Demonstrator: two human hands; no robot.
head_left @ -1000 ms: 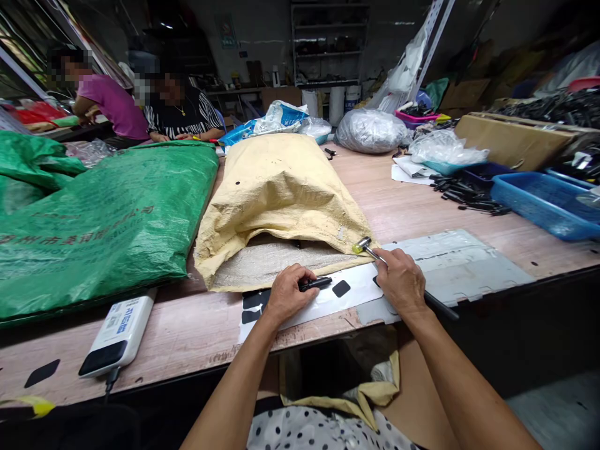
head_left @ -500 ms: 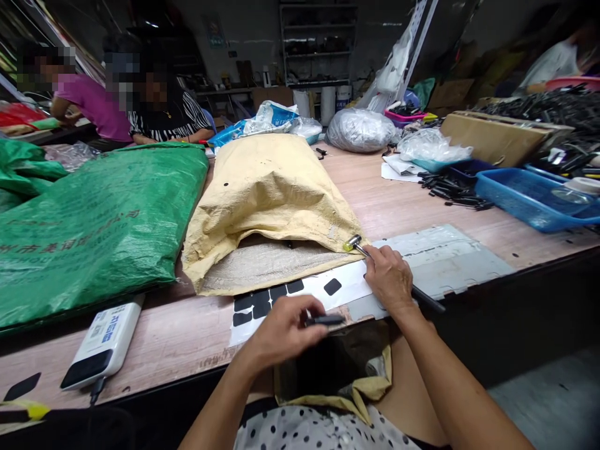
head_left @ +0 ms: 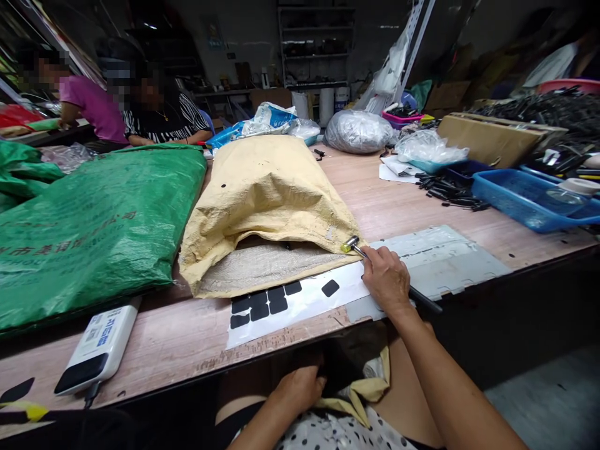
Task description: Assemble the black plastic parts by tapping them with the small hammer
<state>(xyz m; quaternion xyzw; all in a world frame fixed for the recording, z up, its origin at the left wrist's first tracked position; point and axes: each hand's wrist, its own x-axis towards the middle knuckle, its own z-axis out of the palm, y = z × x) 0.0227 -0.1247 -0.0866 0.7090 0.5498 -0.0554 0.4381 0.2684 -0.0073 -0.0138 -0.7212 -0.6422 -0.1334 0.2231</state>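
Observation:
At the table edge my right hand [head_left: 387,278] is closed around a small hammer [head_left: 424,300]. Its metal head with a yellow face points left over the corner of a cream woven sack [head_left: 276,187], and its black grip sticks out behind the hand. Below the edge, my left hand [head_left: 302,384] is at the mouth of an open cream bag [head_left: 359,397] on the lap. Shadow covers its fingers, so I cannot see what they hold, if anything. Between sack and edge lies a white sheet [head_left: 300,315] bearing several black rounded-square pieces [head_left: 277,300].
A green sack [head_left: 103,219] fills the left side. A white power bank [head_left: 98,350] with a cable lies near the edge. A grey plate [head_left: 450,262] lies to the right. Farther right are black parts [head_left: 450,190] and a blue basket [head_left: 525,206]. Two people sit across at left.
My left hand has dropped from the table edge, where it held a dark slim piece, down to the bag on the lap. My right hand keeps its grip on the hammer.

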